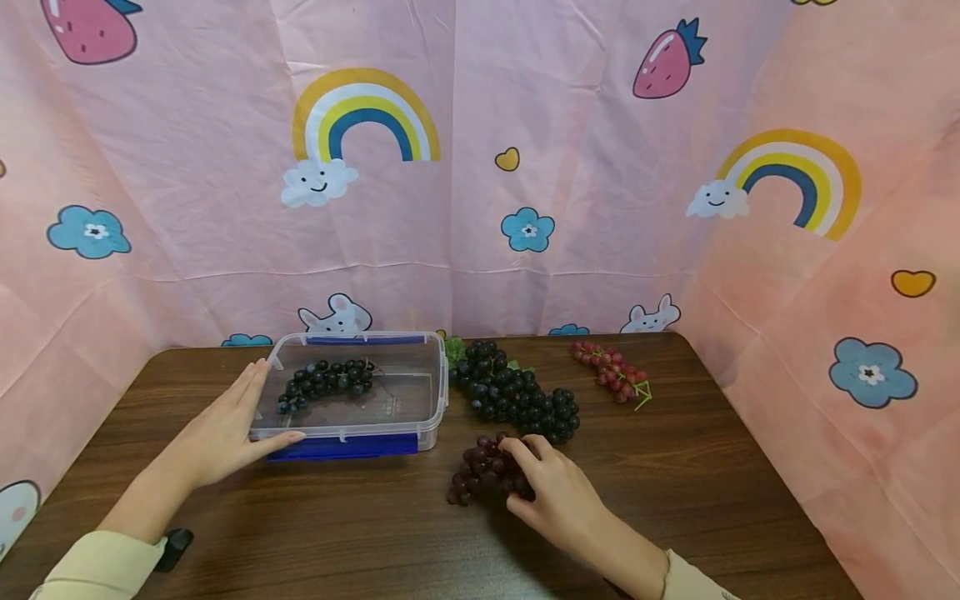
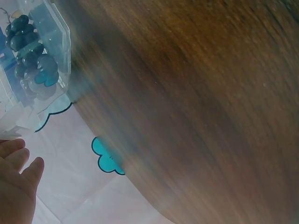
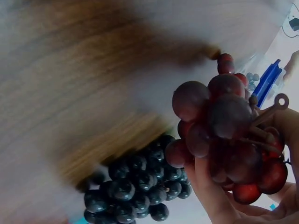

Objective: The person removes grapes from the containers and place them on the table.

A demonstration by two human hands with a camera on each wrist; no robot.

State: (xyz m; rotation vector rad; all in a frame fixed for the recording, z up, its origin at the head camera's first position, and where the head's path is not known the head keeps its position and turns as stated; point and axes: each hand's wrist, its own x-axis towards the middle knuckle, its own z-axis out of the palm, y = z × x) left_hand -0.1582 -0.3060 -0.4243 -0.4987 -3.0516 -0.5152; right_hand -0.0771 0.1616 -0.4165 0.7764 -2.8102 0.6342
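A bunch of dark red grapes (image 1: pixel 483 471) is gripped by my right hand (image 1: pixel 558 496) above the front of the table; in the right wrist view the fingers curl round the same red grapes (image 3: pixel 229 126). My left hand (image 1: pixel 221 425) rests with straight fingers against the left side of a clear plastic box (image 1: pixel 405 408) with blue clips. Inside the box lies a bunch of black grapes (image 1: pixel 326 383), partly visible in the left wrist view too. Fingers of the left hand (image 2: pixel 18 182) touch the box corner there.
Right of the box lies a larger pile of black grapes (image 1: pixel 517 396) with green leaves. A small bunch of light red grapes (image 1: pixel 611 371) with a green stem is farther right on the brown wooden table (image 1: pixel 675 467). A patterned pink cloth (image 1: pixel 525 108) hangs behind.
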